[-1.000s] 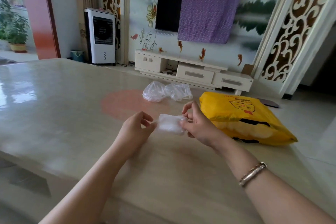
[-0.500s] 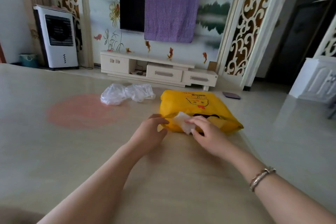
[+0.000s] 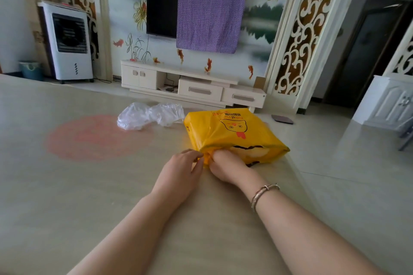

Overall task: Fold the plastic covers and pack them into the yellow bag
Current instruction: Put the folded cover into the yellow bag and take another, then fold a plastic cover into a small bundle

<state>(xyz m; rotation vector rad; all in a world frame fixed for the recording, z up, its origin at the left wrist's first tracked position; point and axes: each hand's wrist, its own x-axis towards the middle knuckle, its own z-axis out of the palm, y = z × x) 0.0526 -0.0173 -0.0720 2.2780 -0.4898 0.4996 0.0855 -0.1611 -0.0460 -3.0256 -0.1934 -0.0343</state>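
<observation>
The yellow bag lies on the beige table, its mouth toward me. My left hand pinches the near edge of the bag's opening. My right hand reaches into the mouth, its fingers hidden inside; the folded plastic cover it carried is out of sight. Two crumpled clear plastic covers lie together on the table, left of the bag and farther away.
The table's right edge runs just past the bag, with tiled floor beyond. A faint pink round patch marks the tabletop at left. A TV cabinet and a white air cooler stand by the far wall.
Both hands carried the folded cover from the table middle over to the yellow bag. My right hand has gone into the bag's mouth with it, and my left hand now holds the opening.
</observation>
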